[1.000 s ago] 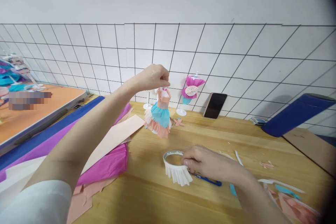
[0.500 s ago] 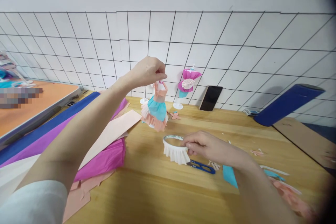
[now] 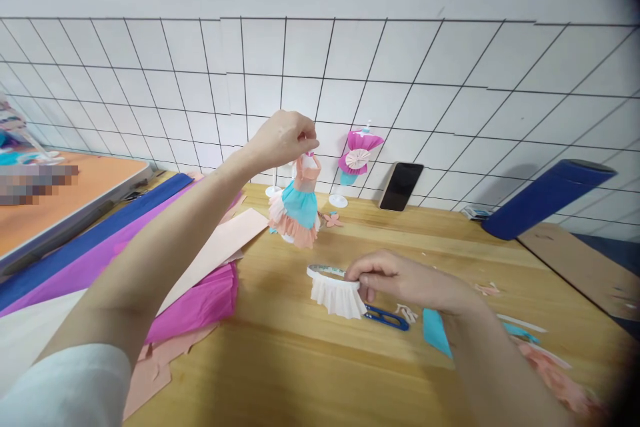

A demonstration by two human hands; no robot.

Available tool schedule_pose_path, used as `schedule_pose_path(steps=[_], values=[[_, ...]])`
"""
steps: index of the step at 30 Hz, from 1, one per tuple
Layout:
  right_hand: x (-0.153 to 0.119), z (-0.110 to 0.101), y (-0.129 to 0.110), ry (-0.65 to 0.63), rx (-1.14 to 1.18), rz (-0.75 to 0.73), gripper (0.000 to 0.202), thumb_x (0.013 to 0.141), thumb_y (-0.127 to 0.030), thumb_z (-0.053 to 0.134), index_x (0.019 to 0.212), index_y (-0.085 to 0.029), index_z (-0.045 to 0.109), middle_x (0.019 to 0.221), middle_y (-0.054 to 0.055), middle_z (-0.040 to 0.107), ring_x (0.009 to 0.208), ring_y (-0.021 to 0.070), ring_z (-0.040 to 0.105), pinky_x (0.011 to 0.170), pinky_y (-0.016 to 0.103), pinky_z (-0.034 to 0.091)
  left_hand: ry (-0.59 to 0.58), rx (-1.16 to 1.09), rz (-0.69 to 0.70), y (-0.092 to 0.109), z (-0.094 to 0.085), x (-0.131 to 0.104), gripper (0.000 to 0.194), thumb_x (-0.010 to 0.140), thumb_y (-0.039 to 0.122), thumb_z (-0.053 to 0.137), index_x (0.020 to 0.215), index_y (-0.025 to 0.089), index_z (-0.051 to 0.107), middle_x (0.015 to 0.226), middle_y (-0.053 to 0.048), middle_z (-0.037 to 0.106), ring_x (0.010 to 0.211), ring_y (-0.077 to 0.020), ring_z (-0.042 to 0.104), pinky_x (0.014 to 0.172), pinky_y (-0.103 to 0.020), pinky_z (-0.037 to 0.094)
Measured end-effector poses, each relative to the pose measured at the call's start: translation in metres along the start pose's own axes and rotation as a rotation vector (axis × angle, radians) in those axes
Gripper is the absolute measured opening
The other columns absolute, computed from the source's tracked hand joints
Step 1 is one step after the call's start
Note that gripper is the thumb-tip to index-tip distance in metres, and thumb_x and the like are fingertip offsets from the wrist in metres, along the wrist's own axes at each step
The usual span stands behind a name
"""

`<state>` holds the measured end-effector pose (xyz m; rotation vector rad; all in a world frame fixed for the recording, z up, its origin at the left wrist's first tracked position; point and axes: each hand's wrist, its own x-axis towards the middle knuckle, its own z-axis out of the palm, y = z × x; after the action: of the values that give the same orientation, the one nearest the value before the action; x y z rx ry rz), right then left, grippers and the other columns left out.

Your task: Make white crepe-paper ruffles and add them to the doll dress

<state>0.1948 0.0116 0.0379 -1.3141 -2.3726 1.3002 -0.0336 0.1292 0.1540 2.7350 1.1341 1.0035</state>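
My left hand (image 3: 289, 139) pinches the top of a small dress form, which wears a dress (image 3: 299, 203) with a peach bodice, a blue overskirt and ruffled peach and pale pink layers. It stands upright near the wall. Lower and to the right, my right hand (image 3: 385, 277) has its fingers closed on a pleated white strip (image 3: 337, 297), whose band curves round in a loop. Blue-handled snips (image 3: 390, 318) lie on the table just under the strip and my right hand.
A second form in a magenta dress (image 3: 359, 157), a phone (image 3: 401, 185) and a blue cylinder (image 3: 547, 199) are along the wall. Coloured paper sheets (image 3: 200, 303) cover the left; scraps (image 3: 555, 370) and a brown board (image 3: 575, 267) are at the right.
The pleated strip has tilted and its loop looks flatter, with its pleats turned more towards me. My left hand stays at the top of the dress form.
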Motion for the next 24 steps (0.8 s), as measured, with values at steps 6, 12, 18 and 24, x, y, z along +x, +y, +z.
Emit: schedule_pose_path(steps=[6,12,18,24], values=[[0.018,0.024,0.001,-0.003,-0.181,-0.031,0.03,0.073,-0.008,0.045,0.086,-0.018,0.069,0.076,0.002,0.066,0.075,0.0163,0.06,0.07,0.026,0.045,0.023,0.012,0.019,-0.001,0.003,0.0,0.018,0.073,0.016,0.051,0.07,0.013,0.068,0.065,-0.003,0.062,0.058,-0.0103,0.05,0.057,-0.026,0.036],[0.041,0.058,-0.009,0.046,-0.329,-0.132,0.036,0.069,0.003,0.043,0.086,-0.018,0.068,0.083,0.004,0.064,0.084,0.0189,0.056,0.076,0.029,0.04,0.039,0.053,-0.015,-0.003,0.004,-0.003,0.024,0.077,0.022,0.054,0.092,0.012,0.07,0.073,-0.004,0.064,0.066,-0.0135,0.056,0.064,-0.028,0.042],[0.051,0.076,-0.009,0.048,-0.383,-0.19,0.041,0.068,0.006,0.045,0.096,-0.018,0.064,0.096,0.005,0.065,0.092,0.018,0.057,0.075,0.025,0.04,0.015,0.055,-0.03,-0.008,0.004,-0.006,0.03,0.075,0.023,0.055,0.097,0.011,0.071,0.075,-0.006,0.066,0.066,-0.0143,0.057,0.063,-0.028,0.042],[0.054,0.078,-0.007,0.039,-0.479,-0.223,0.046,0.061,0.01,0.044,0.091,-0.019,0.063,0.093,0.003,0.067,0.089,0.0173,0.06,0.07,0.023,0.037,0.0,0.077,0.007,-0.005,0.002,-0.006,0.025,0.075,0.023,0.054,0.089,0.013,0.072,0.073,-0.004,0.066,0.065,-0.013,0.055,0.063,-0.027,0.04]])
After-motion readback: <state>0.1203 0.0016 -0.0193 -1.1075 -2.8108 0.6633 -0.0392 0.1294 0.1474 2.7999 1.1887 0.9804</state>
